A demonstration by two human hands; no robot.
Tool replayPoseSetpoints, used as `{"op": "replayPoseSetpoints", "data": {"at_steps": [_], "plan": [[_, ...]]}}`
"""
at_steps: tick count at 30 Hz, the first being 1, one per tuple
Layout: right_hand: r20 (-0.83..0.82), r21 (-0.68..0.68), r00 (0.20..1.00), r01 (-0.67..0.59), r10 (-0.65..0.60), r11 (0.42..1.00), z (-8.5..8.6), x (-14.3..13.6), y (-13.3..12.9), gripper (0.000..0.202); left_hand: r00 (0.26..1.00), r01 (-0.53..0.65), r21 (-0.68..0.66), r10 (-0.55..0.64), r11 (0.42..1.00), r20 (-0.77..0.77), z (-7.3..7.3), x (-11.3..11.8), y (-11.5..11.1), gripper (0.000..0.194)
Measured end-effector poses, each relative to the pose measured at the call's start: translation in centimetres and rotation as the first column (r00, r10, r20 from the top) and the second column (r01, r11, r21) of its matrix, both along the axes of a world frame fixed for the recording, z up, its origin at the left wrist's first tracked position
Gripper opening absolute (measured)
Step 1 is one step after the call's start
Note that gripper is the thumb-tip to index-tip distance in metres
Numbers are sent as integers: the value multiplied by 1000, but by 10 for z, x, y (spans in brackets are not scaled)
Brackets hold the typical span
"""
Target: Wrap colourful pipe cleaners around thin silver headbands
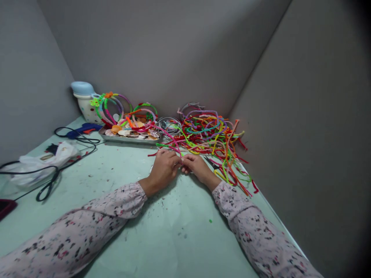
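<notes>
Both hands meet over the middle of the table, fingertips together. My left hand [165, 166] is closed round a pink pipe cleaner [173, 141], whose free length rises up and back toward the tray. My right hand [197, 166] pinches at the same spot, at the pipe cleaner's lower end; the fingers cover the exact joint. A bit of bright green shows between the hands. Just right of my right hand lie scissors [219, 172] with yellow handles. Behind the hands spreads a tangled heap of coloured pipe cleaners [207, 129].
A metal tray [130, 140] holds shells and pipe-cleaner-wrapped headbands [111, 108]. Coils of wire [169, 124] lie beside it. At left are a spotted container [87, 108] with a blue lid, a blue tool [82, 130], a black cable [53, 180] and a white plastic bag [40, 162]. Walls enclose the table.
</notes>
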State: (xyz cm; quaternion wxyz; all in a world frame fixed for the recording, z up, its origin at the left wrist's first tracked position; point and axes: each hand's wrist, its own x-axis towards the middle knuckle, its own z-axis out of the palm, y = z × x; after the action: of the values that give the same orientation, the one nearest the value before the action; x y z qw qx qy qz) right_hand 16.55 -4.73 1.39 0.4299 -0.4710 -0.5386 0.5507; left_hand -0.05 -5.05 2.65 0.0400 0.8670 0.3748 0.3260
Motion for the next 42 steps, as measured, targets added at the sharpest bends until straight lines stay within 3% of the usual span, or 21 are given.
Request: {"op": "replayPoseSetpoints", "data": {"at_steps": [7, 11, 17, 22, 28, 34, 42], "plan": [[-63, 131, 995, 82, -74, 988, 6, -2, -6, 25, 983, -74, -130, 95, 989, 158, 0, 1, 2, 7], [-7, 271, 998, 68, -68, 960, 4, -4, -9, 21, 973, -84, -181, 120, 980, 199, -1, 0, 4, 8], [55, 311, 996, 52, -72, 949, 1, -3, -10, 15, 964, -71, -210, 121, 975, 237, 1, 0, 3, 10], [166, 429, 980, 28, -109, 903, 0, -1, -9, 14, 968, -62, -215, 111, 975, 226, 3, 0, 2, 12], [405, 639, 873, -56, -273, 767, -1, 6, -7, 13, 970, -76, -200, 119, 977, 211, 2, 1, 3, 12], [519, 704, 802, -205, -296, 680, 0, 9, -7, 15, 976, -79, -161, 109, 984, 189, 0, 1, 3, 11], [609, 696, 721, -289, -329, 657, -2, 10, -9, 19, 984, -87, -115, 103, 990, 143, -3, 1, 4, 10]]}}
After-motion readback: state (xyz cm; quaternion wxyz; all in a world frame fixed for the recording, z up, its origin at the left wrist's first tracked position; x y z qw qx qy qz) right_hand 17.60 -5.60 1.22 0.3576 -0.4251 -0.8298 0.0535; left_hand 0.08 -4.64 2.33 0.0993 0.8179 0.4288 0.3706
